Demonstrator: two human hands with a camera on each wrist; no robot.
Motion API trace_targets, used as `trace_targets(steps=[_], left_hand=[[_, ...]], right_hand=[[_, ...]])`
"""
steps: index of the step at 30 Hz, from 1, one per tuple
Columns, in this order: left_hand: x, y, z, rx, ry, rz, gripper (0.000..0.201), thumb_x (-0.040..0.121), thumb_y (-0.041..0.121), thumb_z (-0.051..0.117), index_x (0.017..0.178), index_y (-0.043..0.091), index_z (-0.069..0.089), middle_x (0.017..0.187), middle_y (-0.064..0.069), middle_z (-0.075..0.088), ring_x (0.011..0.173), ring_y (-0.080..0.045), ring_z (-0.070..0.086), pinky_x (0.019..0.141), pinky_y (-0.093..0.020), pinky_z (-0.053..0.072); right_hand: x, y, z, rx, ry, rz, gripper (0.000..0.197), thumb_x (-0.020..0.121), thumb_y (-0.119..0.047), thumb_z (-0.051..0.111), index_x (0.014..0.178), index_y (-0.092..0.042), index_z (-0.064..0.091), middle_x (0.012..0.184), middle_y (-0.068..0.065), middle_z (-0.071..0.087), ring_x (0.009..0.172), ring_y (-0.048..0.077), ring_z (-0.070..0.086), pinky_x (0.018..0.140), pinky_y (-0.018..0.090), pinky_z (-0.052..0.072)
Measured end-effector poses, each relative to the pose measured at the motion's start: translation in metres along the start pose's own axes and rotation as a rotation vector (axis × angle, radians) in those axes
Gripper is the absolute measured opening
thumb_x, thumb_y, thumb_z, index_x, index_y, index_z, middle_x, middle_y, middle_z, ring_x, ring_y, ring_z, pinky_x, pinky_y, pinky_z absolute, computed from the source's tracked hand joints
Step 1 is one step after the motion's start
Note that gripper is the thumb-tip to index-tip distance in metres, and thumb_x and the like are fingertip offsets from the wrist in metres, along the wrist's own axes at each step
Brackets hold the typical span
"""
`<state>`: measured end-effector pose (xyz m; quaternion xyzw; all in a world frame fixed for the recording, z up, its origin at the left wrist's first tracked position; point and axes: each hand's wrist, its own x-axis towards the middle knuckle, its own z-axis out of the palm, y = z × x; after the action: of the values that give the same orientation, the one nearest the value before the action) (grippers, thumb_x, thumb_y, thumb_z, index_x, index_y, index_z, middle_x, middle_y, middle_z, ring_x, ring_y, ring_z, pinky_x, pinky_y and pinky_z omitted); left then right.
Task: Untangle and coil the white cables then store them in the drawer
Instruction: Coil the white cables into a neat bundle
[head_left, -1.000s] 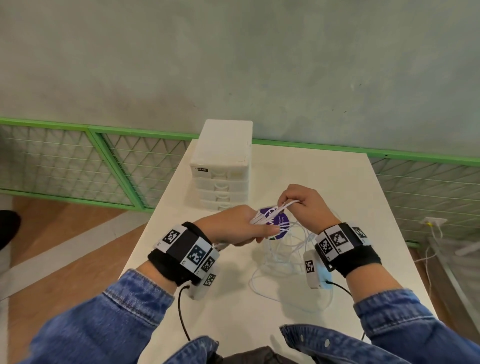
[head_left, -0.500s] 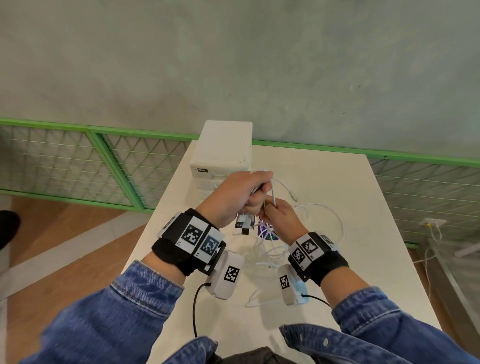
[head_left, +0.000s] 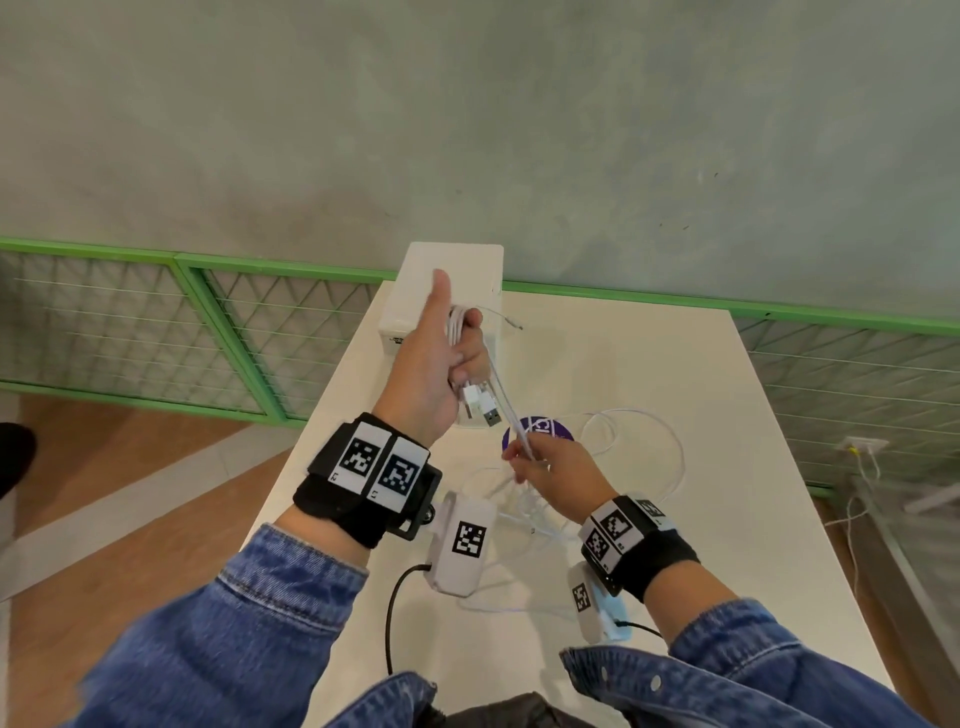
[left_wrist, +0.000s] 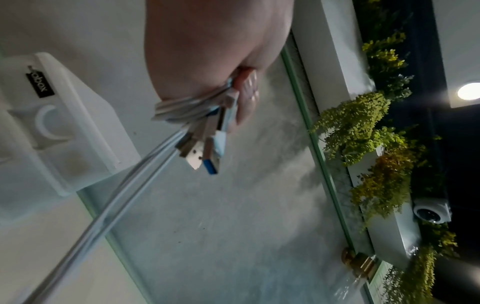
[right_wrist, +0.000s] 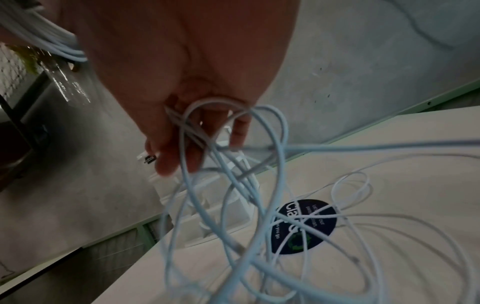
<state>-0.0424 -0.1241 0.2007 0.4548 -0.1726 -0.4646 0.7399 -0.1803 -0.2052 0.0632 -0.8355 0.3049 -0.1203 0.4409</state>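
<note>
My left hand (head_left: 447, 358) is raised in front of the white drawer unit (head_left: 447, 275) and grips a bundle of white cables (head_left: 457, 325), thumb pointing up. USB plugs (left_wrist: 202, 156) hang below its palm. Taut strands (head_left: 506, 410) run down from it to my right hand (head_left: 530, 460), which pinches them lower over the table. More white cable (head_left: 644, 452) lies in loose tangled loops on the table (head_left: 727, 519), and loops hang from the right fingers (right_wrist: 233, 127) in the right wrist view. The drawer fronts (left_wrist: 52, 123) look closed.
A round purple sticker (head_left: 545, 428) lies on the table under the cables. A green mesh fence (head_left: 208, 332) runs behind the table, below a grey wall. At the right, on the floor, lies another cord (head_left: 852, 514).
My left hand has risen up and away toward the drawer unit with the cable bundle. The right hand has stayed low, sliding along the strands, which are now stretched between the hands.
</note>
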Motion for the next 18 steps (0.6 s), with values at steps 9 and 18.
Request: trace_targets(steps=[9,18], left_hand=[[0.020,0.003,-0.021,-0.316,0.129,0.268,0.043,0.101,0.045,0.027,0.076,0.016,0.046,0.048,0.007,0.038,0.041,-0.009,0.033,0.046,-0.019,0.030],[0.028,-0.022,-0.042,0.520,0.233,0.609,0.027,0.103,0.020,0.033,0.079,0.013,0.042,0.055,0.000,0.040,0.045,-0.010,0.036,0.046,-0.031,0.032]], right_hand=[[0.003,-0.010,0.005,0.028,-0.167,0.049,0.020,0.083,-0.016,0.062,0.098,-0.027,0.070,0.090,-0.007,0.069,0.089,0.008,0.065,0.088,0.024,0.048],[-0.008,-0.036,-0.003,-0.065,-0.168,-0.161,0.026,0.076,-0.019,0.061,0.091,-0.037,0.072,0.084,-0.015,0.070,0.079,0.000,0.062,0.076,0.022,0.049]])
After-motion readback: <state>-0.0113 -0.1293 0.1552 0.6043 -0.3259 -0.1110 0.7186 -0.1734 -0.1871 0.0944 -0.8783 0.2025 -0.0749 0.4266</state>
